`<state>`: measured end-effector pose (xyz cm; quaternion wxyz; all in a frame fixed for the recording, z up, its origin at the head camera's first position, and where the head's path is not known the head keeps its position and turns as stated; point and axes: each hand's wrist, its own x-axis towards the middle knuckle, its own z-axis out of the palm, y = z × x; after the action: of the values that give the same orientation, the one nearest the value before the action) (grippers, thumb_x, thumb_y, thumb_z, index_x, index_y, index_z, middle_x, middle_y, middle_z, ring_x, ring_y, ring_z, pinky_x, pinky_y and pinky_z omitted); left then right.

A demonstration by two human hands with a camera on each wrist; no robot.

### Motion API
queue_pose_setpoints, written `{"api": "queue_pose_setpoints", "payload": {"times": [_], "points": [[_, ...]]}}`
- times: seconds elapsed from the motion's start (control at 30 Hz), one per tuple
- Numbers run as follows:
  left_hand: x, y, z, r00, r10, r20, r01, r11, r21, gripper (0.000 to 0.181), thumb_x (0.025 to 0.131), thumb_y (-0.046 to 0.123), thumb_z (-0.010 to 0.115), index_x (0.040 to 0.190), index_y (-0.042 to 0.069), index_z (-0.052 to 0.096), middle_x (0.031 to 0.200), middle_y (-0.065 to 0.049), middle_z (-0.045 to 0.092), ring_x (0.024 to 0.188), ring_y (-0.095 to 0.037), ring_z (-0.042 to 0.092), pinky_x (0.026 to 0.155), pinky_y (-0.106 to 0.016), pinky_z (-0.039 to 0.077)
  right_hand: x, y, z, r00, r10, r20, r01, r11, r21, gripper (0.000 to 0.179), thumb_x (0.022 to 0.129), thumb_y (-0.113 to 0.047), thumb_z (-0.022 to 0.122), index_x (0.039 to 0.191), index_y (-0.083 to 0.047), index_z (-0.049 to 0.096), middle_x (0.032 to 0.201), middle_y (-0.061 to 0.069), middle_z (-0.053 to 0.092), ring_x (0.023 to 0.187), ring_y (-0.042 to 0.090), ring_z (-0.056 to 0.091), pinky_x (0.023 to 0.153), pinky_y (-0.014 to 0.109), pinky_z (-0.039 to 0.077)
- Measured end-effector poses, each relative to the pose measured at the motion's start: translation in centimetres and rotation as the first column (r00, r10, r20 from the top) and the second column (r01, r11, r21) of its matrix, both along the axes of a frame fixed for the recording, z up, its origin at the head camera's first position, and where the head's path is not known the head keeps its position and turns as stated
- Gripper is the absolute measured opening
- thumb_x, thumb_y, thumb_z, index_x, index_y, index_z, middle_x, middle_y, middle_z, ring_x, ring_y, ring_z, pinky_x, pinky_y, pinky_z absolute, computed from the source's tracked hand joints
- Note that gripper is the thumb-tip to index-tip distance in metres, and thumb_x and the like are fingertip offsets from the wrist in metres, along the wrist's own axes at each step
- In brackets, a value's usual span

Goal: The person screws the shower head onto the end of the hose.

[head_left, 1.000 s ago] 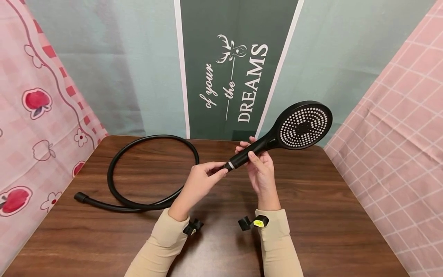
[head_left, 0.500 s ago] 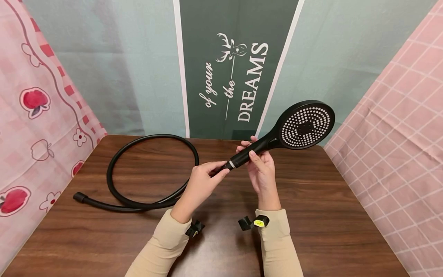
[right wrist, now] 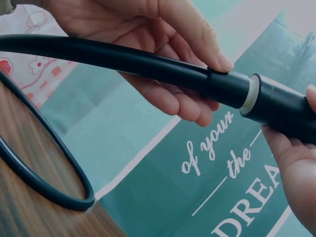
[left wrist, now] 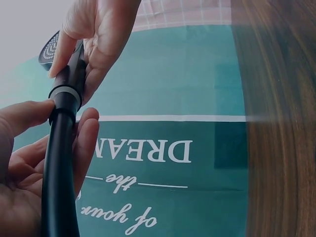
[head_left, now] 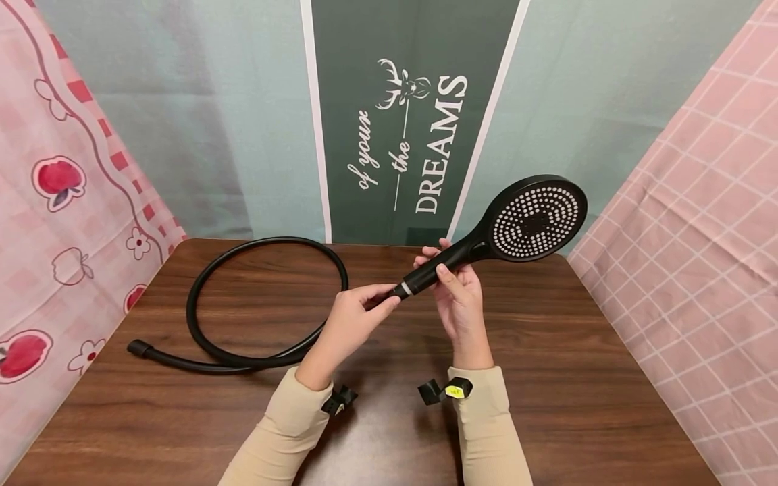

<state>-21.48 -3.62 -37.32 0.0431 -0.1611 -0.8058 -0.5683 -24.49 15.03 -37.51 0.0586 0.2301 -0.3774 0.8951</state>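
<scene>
A black shower head (head_left: 535,219) with white nozzles is held up above the table, tilted with its face toward the head camera. My right hand (head_left: 460,300) grips its handle (head_left: 428,273), thumb on the near side. My left hand (head_left: 352,324) pinches the end fitting (right wrist: 227,86) of a black shower hose (left wrist: 60,182) between thumb and fingers. That fitting lines up with the handle's end, and a pale ring (right wrist: 251,94) shows between the two. Seen from the left wrist, the hose runs down past my left palm.
The rest of the hose (head_left: 191,297) lies in a loop on the brown wooden table (head_left: 577,405), its other end fitting (head_left: 140,347) at the left. Printed cloths hang around it: pink fruit pattern left (head_left: 57,270), green with lettering behind (head_left: 419,40), pink grid right (head_left: 699,236).
Both hands keep their holds on the shower head and the hose fitting. The left hand and wrist shift slightly right, then back left; the view moves a little.
</scene>
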Motion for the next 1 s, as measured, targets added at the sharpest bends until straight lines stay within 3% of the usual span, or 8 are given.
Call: {"api": "queue_pose_setpoints", "payload": {"times": [0.73,1.0], "points": [[0.03,0.26,-0.02,0.999,0.018,-0.046,-0.017,1.000,0.024,0.025,0.092,0.024,0.072,0.115,0.015,0.076,0.095,-0.004,0.076,0.076,-0.010,0.065,0.068,-0.026,0.052,-0.15,-0.04,0.07,1.000,0.003,-0.006,-0.003,1.000,-0.006,0.034,0.101,0.006,0.046,0.133,-0.005,0.049,0.115,0.010,0.070,0.103,0.021,0.072,0.097,0.033,0.053],[-0.10,0.02,-0.03,1.000,0.009,0.000,-0.009,0.999,0.033,0.025,0.091,0.022,0.074,0.115,0.015,0.076,0.098,-0.005,0.076,0.082,-0.012,0.069,0.071,-0.027,0.055,0.00,-0.08,0.04,1.000,-0.001,0.000,0.001,1.000,0.004,0.034,0.100,0.006,0.048,0.132,-0.005,0.050,0.114,0.010,0.070,0.103,0.020,0.072,0.098,0.033,0.053]]}}
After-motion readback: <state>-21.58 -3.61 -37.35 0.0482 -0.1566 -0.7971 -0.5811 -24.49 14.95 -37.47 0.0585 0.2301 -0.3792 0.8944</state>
